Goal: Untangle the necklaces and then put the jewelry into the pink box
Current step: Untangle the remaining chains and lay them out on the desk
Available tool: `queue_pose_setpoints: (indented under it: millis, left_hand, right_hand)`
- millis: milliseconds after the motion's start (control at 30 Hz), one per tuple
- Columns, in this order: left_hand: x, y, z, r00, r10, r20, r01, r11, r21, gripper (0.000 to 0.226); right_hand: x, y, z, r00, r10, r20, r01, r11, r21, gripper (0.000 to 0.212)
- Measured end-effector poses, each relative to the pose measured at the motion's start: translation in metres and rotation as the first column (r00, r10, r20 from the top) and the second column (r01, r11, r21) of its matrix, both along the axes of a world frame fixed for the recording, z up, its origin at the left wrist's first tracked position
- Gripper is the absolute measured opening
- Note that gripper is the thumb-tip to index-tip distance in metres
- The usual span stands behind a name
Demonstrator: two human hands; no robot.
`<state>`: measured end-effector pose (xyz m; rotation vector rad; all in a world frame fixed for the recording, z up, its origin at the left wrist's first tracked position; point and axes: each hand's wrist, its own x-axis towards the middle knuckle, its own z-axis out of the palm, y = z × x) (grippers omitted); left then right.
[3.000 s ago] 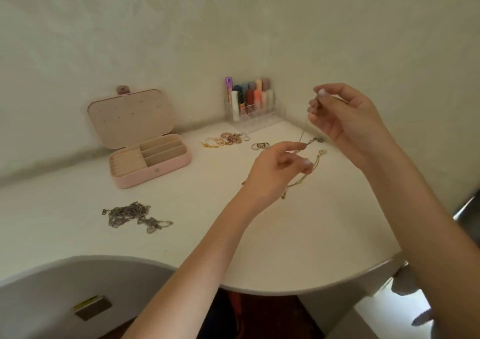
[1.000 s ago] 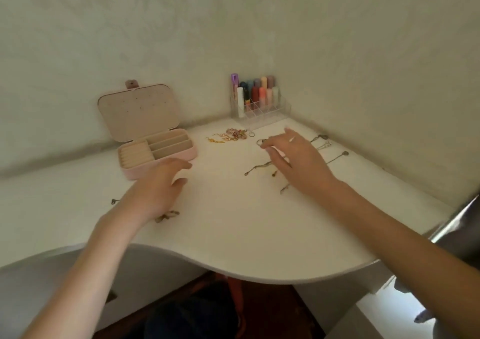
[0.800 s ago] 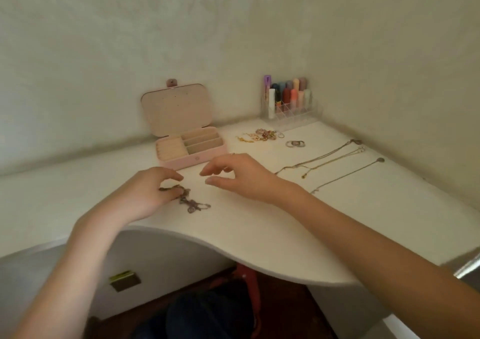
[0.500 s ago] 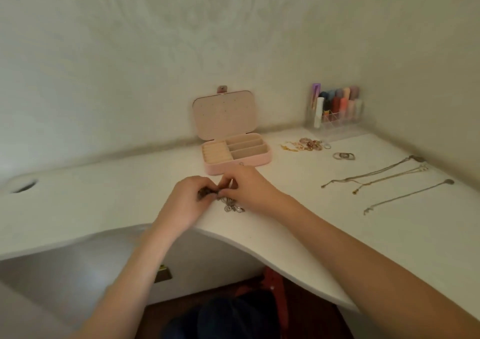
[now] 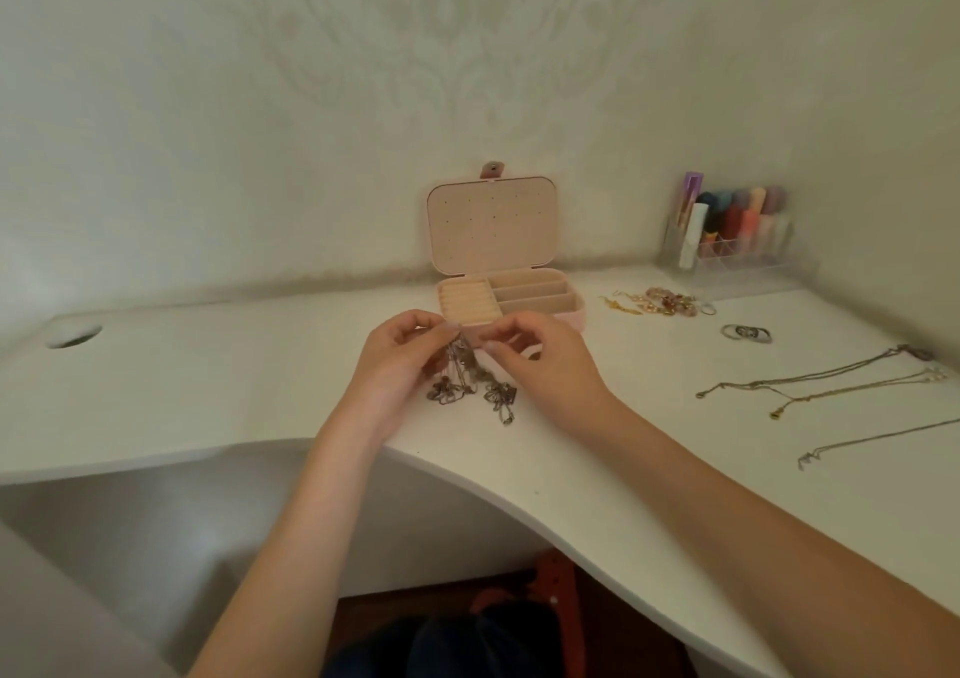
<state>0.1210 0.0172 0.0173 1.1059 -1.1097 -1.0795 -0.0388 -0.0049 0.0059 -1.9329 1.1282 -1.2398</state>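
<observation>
A tangled bunch of silver chains (image 5: 470, 378) hangs between my hands, its lower end touching the white desk (image 5: 218, 386). My left hand (image 5: 400, 363) pinches the top of the tangle. My right hand (image 5: 540, 360) pinches it from the right side. Just behind my hands stands the pink jewelry box (image 5: 511, 298), lid open and upright, its beige compartments showing nothing inside. Three thin necklaces (image 5: 810, 384) lie stretched out on the right of the desk.
A small heap of gold earrings and beaded pieces (image 5: 654, 303) and some rings (image 5: 745, 333) lie right of the box. A clear organizer with coloured tubes (image 5: 732, 230) stands in the corner. A cable hole (image 5: 72, 337) sits far left. The desk's curved front edge runs below my forearms.
I laid the thin necklaces out on the right, then both hands moved left to the silver tangle. They have lifted its top off the desk in front of the box.
</observation>
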Motion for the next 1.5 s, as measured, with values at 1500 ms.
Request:
queue_pose_setpoints:
  millis: [1500]
  left_hand:
    - [-0.002, 0.0, -0.011, 0.922, -0.216, 0.32, 0.244, 0.969, -0.048, 0.022]
  right_hand:
    - [0.004, 0.007, 0.007, 0.849, 0.016, 0.528, -0.212, 0.926, 0.312, 0.007]
